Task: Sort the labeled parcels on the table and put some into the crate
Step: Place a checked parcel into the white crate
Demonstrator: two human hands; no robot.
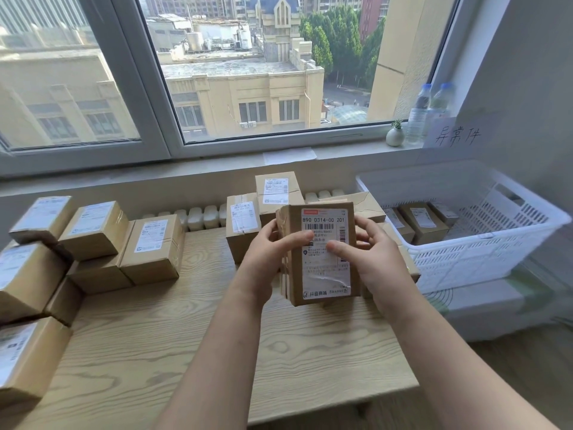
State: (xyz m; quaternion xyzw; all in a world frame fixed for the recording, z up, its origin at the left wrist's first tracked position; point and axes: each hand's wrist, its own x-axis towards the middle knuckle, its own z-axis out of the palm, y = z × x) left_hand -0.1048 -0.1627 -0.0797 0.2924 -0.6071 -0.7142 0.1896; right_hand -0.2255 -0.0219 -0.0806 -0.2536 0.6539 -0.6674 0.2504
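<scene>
Your two arms reach over the wooden table [217,336]. Your left hand [269,259] and right hand [378,262] hold one brown parcel [325,276] up between them, thumbs on its label. The white crate [483,252] stands at your right, with a few boxes [423,223] inside.

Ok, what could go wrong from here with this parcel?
The left hand and right hand cover part of the held parcel's label, which looks torn lower down, so you might misread and missort it. The tilted stacked parcels at the left could topple if bumped.
</scene>
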